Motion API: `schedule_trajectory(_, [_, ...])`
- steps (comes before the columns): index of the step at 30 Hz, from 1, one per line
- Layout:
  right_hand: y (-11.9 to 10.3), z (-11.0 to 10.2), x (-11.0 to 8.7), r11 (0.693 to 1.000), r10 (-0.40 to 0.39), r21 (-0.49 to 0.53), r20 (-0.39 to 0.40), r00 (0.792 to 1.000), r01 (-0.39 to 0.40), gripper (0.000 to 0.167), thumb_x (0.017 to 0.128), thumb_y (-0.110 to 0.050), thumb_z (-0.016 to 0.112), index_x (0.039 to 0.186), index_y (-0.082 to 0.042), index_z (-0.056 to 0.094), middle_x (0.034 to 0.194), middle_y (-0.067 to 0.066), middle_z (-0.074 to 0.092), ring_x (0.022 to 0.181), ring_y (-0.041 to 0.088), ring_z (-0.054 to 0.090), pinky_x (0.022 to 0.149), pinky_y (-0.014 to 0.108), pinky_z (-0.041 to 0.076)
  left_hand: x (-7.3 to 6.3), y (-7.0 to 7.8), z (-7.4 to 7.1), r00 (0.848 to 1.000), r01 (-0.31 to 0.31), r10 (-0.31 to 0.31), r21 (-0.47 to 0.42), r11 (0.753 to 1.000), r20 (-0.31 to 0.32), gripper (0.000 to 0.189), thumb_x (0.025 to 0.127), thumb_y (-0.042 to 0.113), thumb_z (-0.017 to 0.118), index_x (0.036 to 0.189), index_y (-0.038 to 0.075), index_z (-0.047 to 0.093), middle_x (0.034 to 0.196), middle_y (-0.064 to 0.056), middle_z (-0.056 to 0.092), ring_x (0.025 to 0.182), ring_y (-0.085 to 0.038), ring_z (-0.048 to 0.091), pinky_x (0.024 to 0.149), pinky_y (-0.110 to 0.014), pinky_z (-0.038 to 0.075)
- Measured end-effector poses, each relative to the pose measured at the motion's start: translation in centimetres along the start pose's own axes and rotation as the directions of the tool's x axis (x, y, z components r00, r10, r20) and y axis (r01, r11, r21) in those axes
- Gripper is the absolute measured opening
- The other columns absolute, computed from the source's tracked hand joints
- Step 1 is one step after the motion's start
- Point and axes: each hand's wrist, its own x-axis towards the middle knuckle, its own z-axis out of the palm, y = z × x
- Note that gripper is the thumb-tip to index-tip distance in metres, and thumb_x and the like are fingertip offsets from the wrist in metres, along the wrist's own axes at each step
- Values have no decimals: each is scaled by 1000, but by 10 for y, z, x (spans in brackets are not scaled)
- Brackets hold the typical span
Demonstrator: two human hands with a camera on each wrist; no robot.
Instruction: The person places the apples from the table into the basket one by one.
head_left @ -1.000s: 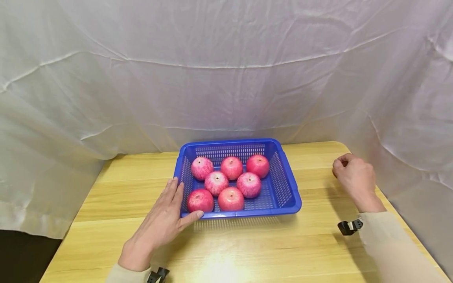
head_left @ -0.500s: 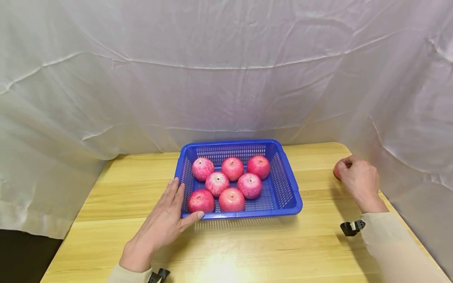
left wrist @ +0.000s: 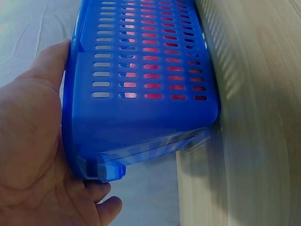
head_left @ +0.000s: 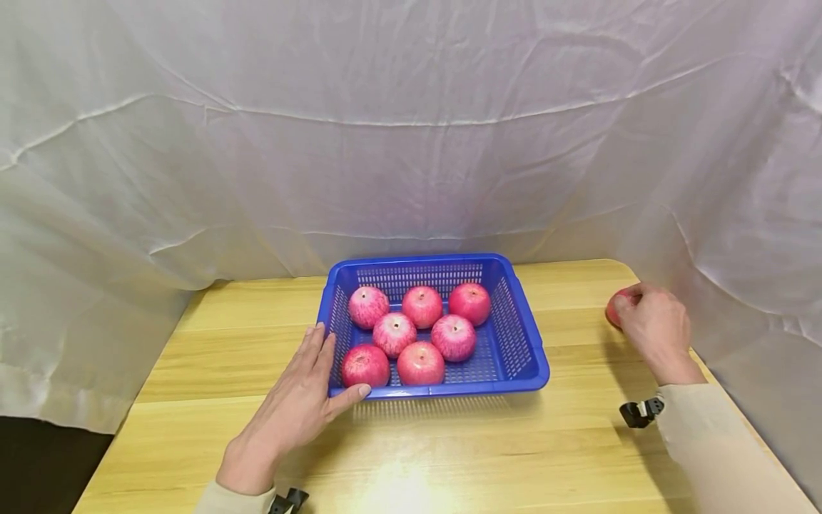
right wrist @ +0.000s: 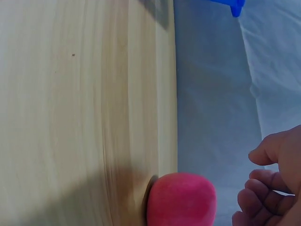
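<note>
A blue plastic basket (head_left: 443,390) with slotted walls stands on the table, holding several red and pink apples (head_left: 422,363). My left hand (head_left: 289,407) rests at its near left corner, fingers straight along the left rim and thumb over the front rim. The left wrist view shows the palm against the rim, with apples red through the slots. Far right, a single red apple (head_left: 613,312) sits on the table, partly hidden by my right hand (head_left: 656,330). In the right wrist view, loosely curled fingers (right wrist: 265,183) hang apart from that apple, holding nothing.
The wooden table (head_left: 501,457) runs under both arms, its right edge close by the right hand. Pale cloth (head_left: 411,178) hangs behind and at both sides. Each wrist wears a small black camera (head_left: 636,414).
My right hand has shifted slightly right, and the single apple beneath it has come into sight. The left hand and the basket stay in place.
</note>
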Motion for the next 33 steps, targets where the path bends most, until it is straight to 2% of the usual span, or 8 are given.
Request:
schedule_trajectory(10, [9, 6, 4, 1000, 1, -7, 9, 1000, -1, 42, 99, -26, 55, 120, 10, 62, 111, 38, 56, 104, 59, 49, 85, 69, 42, 0, -1, 0, 1000, -9, 9, 4, 1000, -5, 110, 97, 78, 51, 162, -8, 29, 174, -26, 14, 162, -45, 12, 128, -60, 24])
schedule_trajectory(16, [13, 10, 5, 1000, -2, -31, 12, 1000, 2, 52, 100, -27, 55, 128, 17, 54, 118, 42, 51, 108, 58, 40, 88, 66, 35, 0, -2, 0, 1000, -8, 8, 1, 1000, -4, 110, 96, 79, 50, 162, -7, 29, 174, -26, 14, 162, -45, 12, 127, -60, 24])
schedule_trajectory(22, [19, 14, 9, 998, 42, -40, 35, 998, -41, 59, 102, -30, 55, 134, 19, 46, 128, 45, 41, 117, 62, 33, 91, 71, 34, 0, -2, 1, 1000, -3, 3, -11, 1000, -4, 111, 96, 79, 50, 163, -7, 29, 175, -26, 14, 162, -45, 12, 127, -60, 24])
schedule_trajectory(28, [25, 19, 11, 996, 68, -58, 74, 995, -64, 61, 99, -30, 56, 132, 19, 42, 125, 45, 38, 117, 64, 31, 89, 73, 36, 0, -1, 1, 1000, 5, -5, -16, 1000, -4, 112, 95, 81, 49, 163, -6, 29, 175, -25, 13, 162, -44, 12, 127, -60, 25])
schedule_trajectory(33, [28, 22, 13, 996, 73, -62, 99, 992, -67, 65, 96, -32, 59, 129, 21, 41, 121, 44, 37, 112, 63, 31, 88, 70, 35, -1, 0, 1, 1000, 11, -11, -19, 1000, -4, 113, 94, 82, 48, 163, -5, 28, 175, -24, 13, 162, -44, 12, 127, -60, 25])
